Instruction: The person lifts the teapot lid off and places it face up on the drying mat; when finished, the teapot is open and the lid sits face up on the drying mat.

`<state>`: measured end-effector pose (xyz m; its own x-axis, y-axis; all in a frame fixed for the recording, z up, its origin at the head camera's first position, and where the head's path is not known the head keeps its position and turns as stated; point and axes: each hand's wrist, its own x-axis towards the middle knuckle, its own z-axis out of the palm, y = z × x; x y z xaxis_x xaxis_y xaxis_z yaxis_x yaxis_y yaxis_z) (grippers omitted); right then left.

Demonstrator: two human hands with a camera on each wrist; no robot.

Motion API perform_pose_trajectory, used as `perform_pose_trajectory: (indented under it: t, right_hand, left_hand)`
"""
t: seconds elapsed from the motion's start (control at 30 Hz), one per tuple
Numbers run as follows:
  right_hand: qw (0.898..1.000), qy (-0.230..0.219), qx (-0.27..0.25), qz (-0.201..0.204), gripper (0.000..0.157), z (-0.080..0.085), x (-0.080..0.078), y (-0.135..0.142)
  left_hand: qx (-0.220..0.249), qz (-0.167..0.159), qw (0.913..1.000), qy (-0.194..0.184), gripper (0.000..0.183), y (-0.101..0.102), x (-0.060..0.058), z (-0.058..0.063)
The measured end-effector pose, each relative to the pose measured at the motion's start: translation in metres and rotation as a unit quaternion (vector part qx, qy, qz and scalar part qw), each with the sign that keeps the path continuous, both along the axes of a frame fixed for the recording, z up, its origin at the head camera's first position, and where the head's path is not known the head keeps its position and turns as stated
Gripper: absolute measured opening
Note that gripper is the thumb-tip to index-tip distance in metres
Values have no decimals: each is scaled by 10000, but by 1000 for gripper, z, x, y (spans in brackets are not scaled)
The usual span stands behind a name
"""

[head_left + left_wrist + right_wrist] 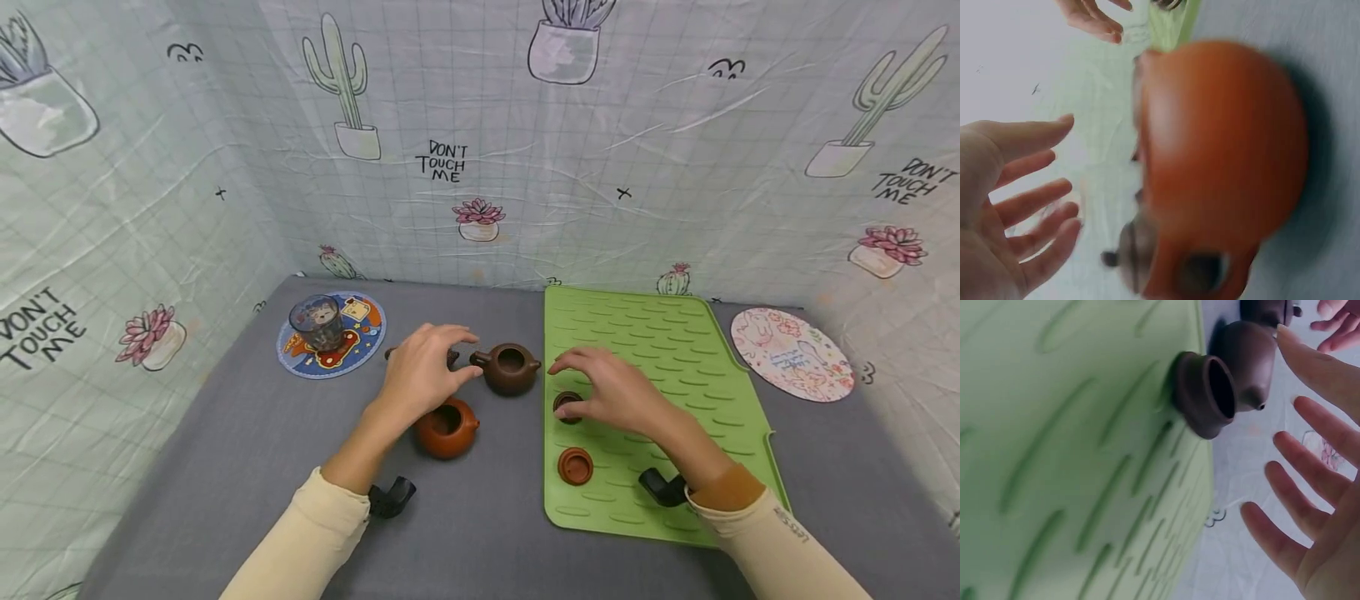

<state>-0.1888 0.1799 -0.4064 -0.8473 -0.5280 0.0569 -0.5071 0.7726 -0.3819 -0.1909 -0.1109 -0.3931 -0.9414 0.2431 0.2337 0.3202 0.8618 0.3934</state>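
My left hand hovers with loosely bent fingers above and behind an orange-red clay teapot, whose top is uncovered. Partly hidden behind that hand is a dark teapot with its knobbed lid on. Between the hands stands a brown teapot without a lid, its spout towards the green mat. Over the mat's left side, my right hand has its thumb and fingers spread apart, holding nothing. Below it lies an upturned dark brown lid. An orange-red lid lies nearer to me.
The ridged green mat covers the right part of the grey table. At the back left, a glass stands on a blue patterned round mat. A pink floral round mat lies right of the green one. Printed cloth hangs behind.
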Motion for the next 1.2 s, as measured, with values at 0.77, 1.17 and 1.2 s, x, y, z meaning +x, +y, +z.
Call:
perform_pose_trajectory:
  t: [0.77, 1.17, 1.2]
  right_hand:
    - [9930, 307, -921, 678, 47, 33, -42, -102]
    - [9860, -118, -1280, 1057, 44, 14, -56, -143]
    - [9865, -143, -1222, 1082, 43, 11, -57, -145]
  left_hand:
    - [681, 687, 9949, 284, 60, -77, -5, -27]
    - [465, 693, 9965, 100, 58, -82, -9, -48]
    - [456, 691, 9965, 93, 57, -82, -9, -49]
